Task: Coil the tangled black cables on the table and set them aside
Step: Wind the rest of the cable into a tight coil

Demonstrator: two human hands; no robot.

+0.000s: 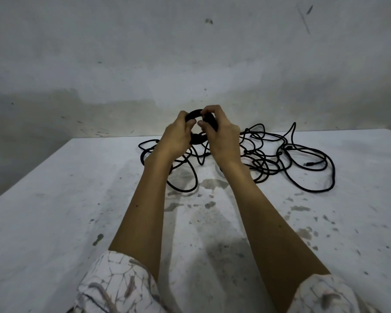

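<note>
Cables (pixel 269 154) lie in a loose black tangle at the far middle of the table (pixel 54 188), spreading off to the right, where a plug end (pixel 308 164) rests among the outer loops. Part of one is already wound into a small tight coil (pixel 195 114), held up off the table in front of the wall (pixel 190 53). The left hand (pixel 176 138) grips the coil's left side, fingers curled round the bundle, which I judge keeps the turns from springing apart. The right hand (pixel 221 136) pinches the coil's top right between thumb and fingertips, seemingly laying on or settling another turn. Strands trail down from the coil into the heap below, so the winding looks only partly done, and much slack is still knotted on the right. Holding the coil high probably lets the free length hang and pull clear of the snarl. Both sleeves (pixel 113 288) are pushed back, well clear of the work. I see no box, tray or bin anywhere, and no obvious spot marked for finished coils; the near table is bare but stained.
</note>
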